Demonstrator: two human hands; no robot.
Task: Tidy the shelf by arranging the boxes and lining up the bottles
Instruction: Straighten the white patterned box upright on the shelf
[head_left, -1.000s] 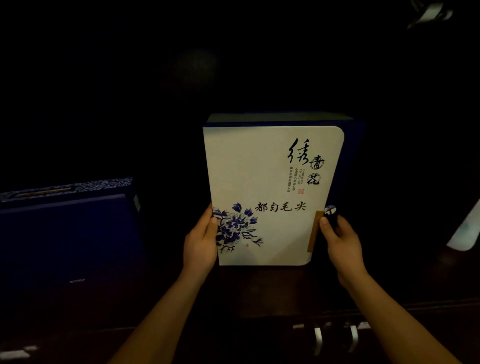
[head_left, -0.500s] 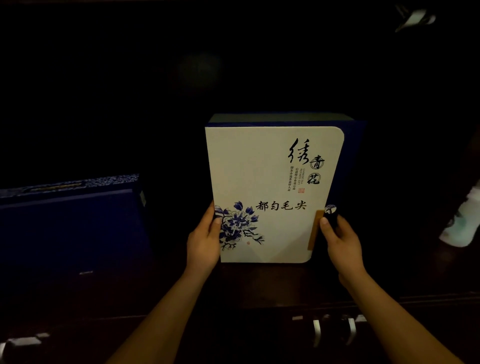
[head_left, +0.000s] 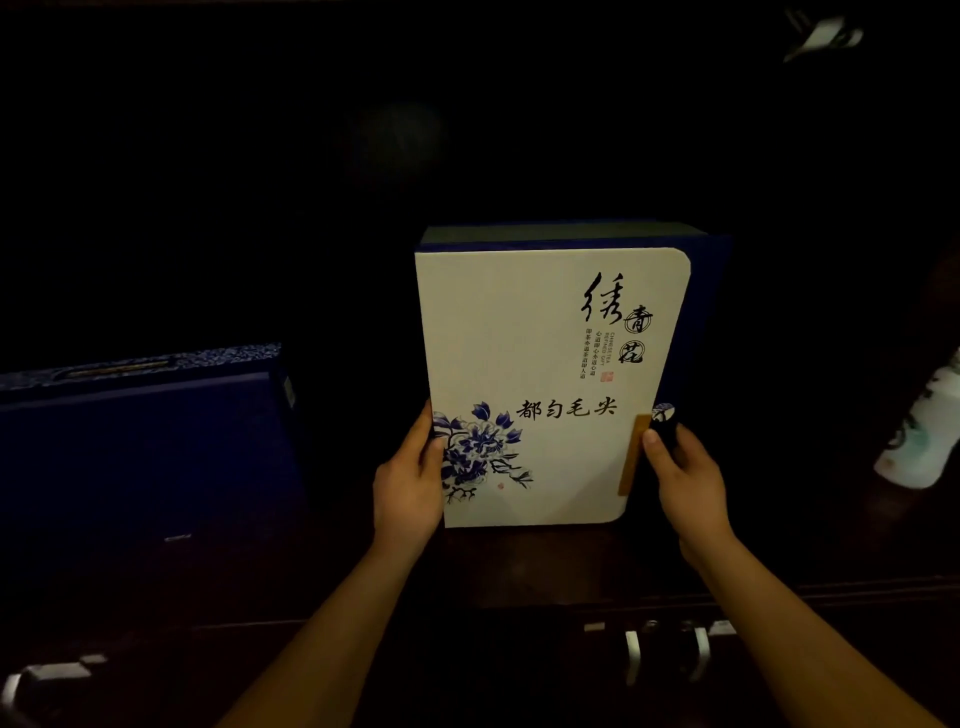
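We hold the white box (head_left: 540, 364) upright on the dark shelf (head_left: 519, 566), its long axis vertical and its printed face, with blue flower and calligraphy, turned toward us. Our left hand (head_left: 408, 483) clasps its lower left edge; our right hand (head_left: 685, 478) clasps the lower right edge by the clasp. A dark blue box (head_left: 140, 441) stands well apart at left, and a white bottle (head_left: 924, 436) leans at far right.
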